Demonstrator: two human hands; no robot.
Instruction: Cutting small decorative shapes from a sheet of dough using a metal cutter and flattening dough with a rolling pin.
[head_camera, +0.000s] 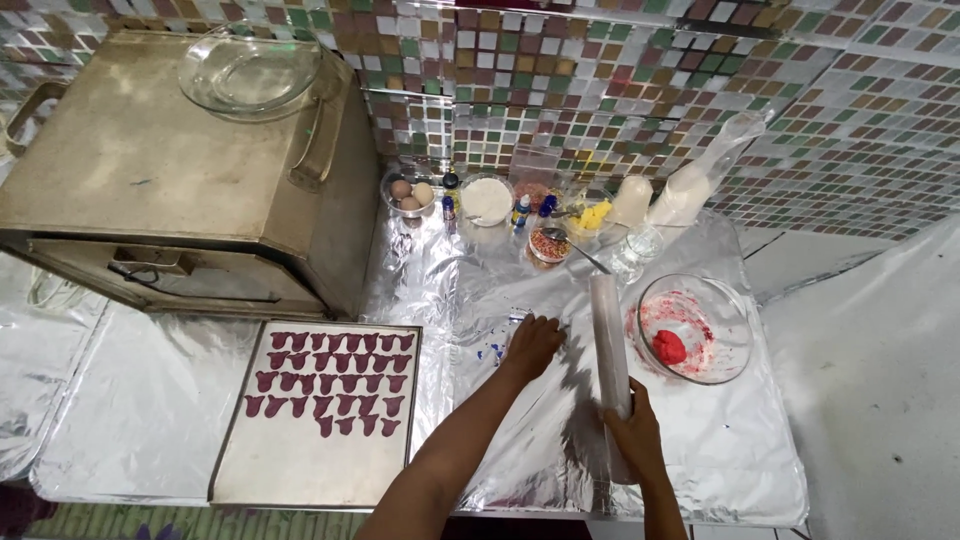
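Note:
My left hand (532, 343) lies flat, fingers spread, on a clear sheet spread over the foil-covered table (740, 440). My right hand (632, 430) grips the near end of a long white roll (608, 340) that lies on the foil, pointing away from me. Right of the roll stands a glass bowl (700, 325) smeared red, with a lump of red dough (668, 347) inside. To the left sits a baking tray (315, 470) carrying several rows of small dark red dough shapes (330, 385).
A metal box oven (180, 180) stands at the back left with a glass dish (250, 70) on top. Along the tiled wall are a bowl of eggs (410, 193), a bowl of white powder (486, 200), small bottles, a sprinkle jar (548, 245) and white bags (685, 192).

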